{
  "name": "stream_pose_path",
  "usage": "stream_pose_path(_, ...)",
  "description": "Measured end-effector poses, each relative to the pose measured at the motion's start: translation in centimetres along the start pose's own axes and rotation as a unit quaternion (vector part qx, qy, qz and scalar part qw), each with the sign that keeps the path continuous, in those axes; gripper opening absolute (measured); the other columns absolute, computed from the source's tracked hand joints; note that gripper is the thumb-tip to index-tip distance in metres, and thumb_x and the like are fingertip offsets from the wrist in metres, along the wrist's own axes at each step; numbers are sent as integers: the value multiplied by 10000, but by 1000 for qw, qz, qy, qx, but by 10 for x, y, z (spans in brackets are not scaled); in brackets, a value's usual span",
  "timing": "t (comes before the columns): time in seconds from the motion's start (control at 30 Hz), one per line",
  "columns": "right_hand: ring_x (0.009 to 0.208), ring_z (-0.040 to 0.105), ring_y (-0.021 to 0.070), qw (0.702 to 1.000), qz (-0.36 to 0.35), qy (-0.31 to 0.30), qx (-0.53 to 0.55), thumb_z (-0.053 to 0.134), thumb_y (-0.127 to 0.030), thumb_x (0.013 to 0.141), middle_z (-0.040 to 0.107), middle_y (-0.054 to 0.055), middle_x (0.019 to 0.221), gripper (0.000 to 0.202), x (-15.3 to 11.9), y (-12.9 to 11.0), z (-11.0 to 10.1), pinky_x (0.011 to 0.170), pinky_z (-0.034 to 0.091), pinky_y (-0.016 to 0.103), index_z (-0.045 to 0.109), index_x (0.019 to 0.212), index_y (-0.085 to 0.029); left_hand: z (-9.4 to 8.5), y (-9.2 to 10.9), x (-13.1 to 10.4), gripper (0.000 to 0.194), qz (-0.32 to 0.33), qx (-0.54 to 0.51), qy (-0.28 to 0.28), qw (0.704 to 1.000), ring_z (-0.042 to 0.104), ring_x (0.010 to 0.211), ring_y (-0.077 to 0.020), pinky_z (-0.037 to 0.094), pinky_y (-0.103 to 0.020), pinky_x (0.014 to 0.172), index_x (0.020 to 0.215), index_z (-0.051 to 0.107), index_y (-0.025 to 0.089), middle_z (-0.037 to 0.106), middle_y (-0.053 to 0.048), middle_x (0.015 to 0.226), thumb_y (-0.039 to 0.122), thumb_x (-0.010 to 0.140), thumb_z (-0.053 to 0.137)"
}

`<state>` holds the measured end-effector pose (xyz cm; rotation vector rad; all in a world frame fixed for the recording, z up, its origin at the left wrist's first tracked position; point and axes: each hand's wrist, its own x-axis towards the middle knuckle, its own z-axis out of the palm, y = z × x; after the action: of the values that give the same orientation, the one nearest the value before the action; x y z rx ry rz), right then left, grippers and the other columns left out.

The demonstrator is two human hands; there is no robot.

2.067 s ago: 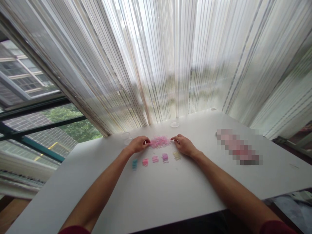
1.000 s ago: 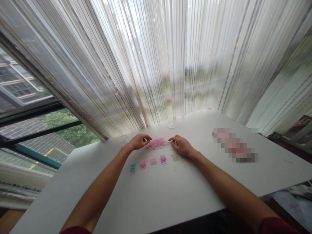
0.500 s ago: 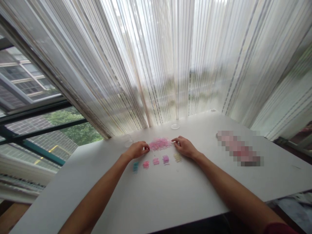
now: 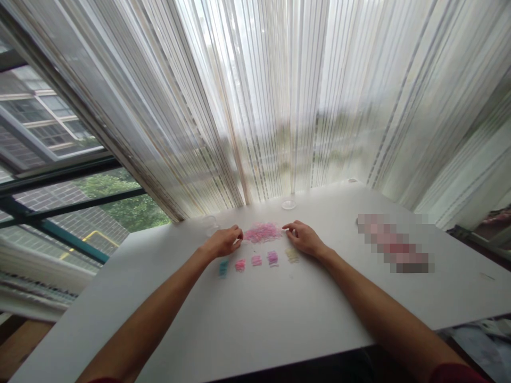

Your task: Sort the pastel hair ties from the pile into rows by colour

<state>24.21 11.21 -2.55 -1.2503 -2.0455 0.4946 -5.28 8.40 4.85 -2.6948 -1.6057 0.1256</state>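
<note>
Held the left arm slantwise from between seven and eight o'clock over the smooth white table (image 4: 239,330), wrist bent inward, left hand (image 4: 224,242) palm down at nine o'clock of a loose heap of thin pink strand-like pieces (image 4: 262,232), fingers curled at its edge; could not tell if pinched together on a strand or slightly apart. Held the right arm, sleeved in dark red cloth (image 4: 451,373), slantwise from about four o'clock, right hand (image 4: 305,238) at three o'clock of the heap, index finger extended toward it, other fingers curled; could not tell if clamped on anything. Saw below the heap a teal bundle (image 4: 223,267) at eight o'clock, a coral-pink bundle (image 4: 240,265) at seven, a pale pink bundle (image 4: 256,260) at six, a purple bundle (image 4: 272,258) at five, a pale yellow bundle (image 4: 292,255) at four. Noticed a clear round dish (image 4: 289,204) past one o'clock and, well apart at three, a long pinkish item (image 4: 393,243), too pixelated for reading any label.
</note>
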Motion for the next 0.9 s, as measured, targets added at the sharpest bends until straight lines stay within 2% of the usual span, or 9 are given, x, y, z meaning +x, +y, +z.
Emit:
stream_pose_path(0.2, 683, 567, 122, 1000, 1, -4, 2, 525, -188, 874, 613, 29, 856, 251, -1, -2, -1, 745, 457, 259, 717, 1035, -198, -13, 4, 13, 124, -30, -35, 9, 999, 638, 789, -193, 449, -260, 687, 859, 671, 203, 704, -38, 862, 226, 775, 583)
stream_pose_path(0.3, 678, 568, 122, 1000, -1, -1, 8, 526, -194, 869, 616, 28, 856, 247, -1, -1, -1, 736, 460, 259, 718, 1024, -202, -19, 5, 21, 133, -36, -49, 19, 998, 637, 750, -175, 446, -243, 663, 861, 694, 207, 711, -23, 827, 235, 773, 598)
stream_pose_path(0.47, 646, 573, 117, 997, -26, 43, 56, 532, -225, 869, 636, 23, 823, 226, 0, -2, -2, 719, 482, 267, 711, 1002, -188, -27, 17, 33, 162, -44, -117, 46, 991, 631, 685, -152, 450, -235, 645, 892, 716, 198, 707, -10, 772, 222, 776, 606)
stream_pose_path(0.57, 684, 611, 128, 991, -49, 69, 99, 572, -299, 864, 670, 30, 816, 227, 0, -9, -3, 713, 500, 269, 695, 1013, -181, -27, 33, 42, 169, -9, -160, 55, 986, 636, 695, -151, 459, -235, 640, 915, 704, 190, 714, -14, 798, 235, 787, 602)
stream_pose_path(0.7, 741, 659, 151, 983, -45, 34, 175, 611, -385, 844, 721, 43, 851, 299, -2, -20, -2, 650, 510, 259, 672, 1062, -190, -21, 54, 55, 163, 54, -204, 54, 976, 637, 693, -139, 462, -223, 617, 923, 691, 191, 715, -12, 806, 246, 816, 581)
stream_pose_path(0.9, 727, 662, 155, 981, -26, 27, 192, 590, -438, 851, 737, 44, 835, 285, -3, -23, -2, 646, 505, 261, 707, 916, -186, -17, 68, 69, 163, 78, -241, 58, 966, 632, 687, -134, 463, -214, 602, 910, 689, 183, 702, -16, 763, 280, 841, 577)
